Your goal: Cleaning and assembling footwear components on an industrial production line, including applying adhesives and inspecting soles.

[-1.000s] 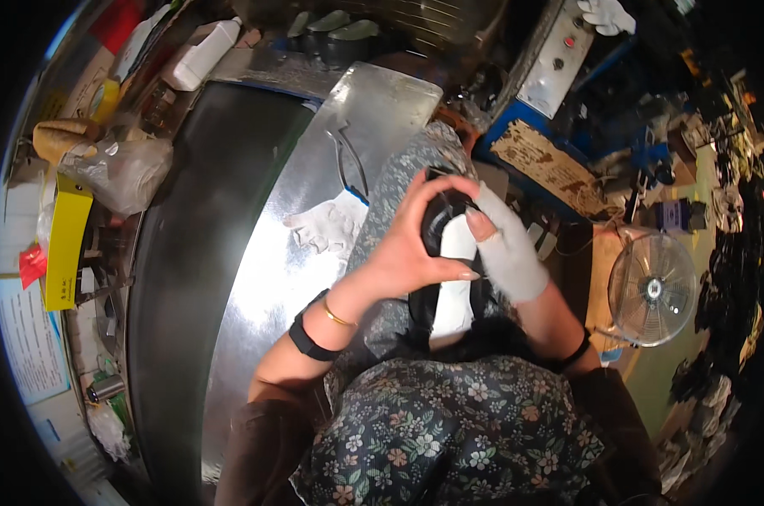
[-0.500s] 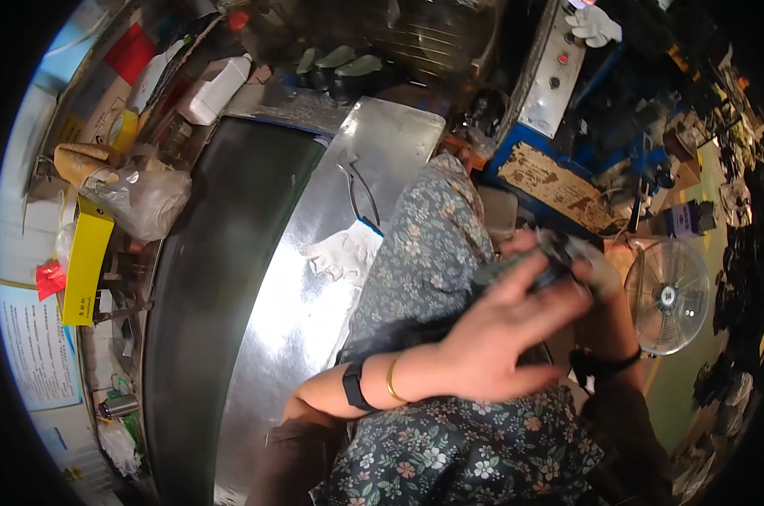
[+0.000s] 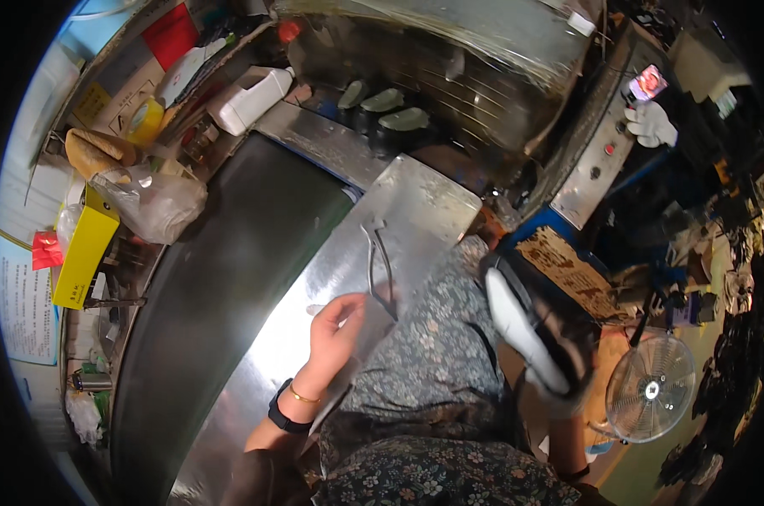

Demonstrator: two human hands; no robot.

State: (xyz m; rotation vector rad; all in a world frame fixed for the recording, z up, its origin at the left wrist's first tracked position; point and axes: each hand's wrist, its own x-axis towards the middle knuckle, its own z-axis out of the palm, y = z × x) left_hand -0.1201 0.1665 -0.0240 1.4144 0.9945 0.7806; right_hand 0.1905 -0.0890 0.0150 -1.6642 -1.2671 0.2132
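Shiny metal tabletop lies under warm workshop light. Near its right edge, the left hand curls beside pliers; whether it grips anything, I cannot tell. Beyond that edge, the blurred right hand grasps a black-and-white shoe. Outward, a dark belt borders the tabletop's left edge; a round fan stands past the shoe.
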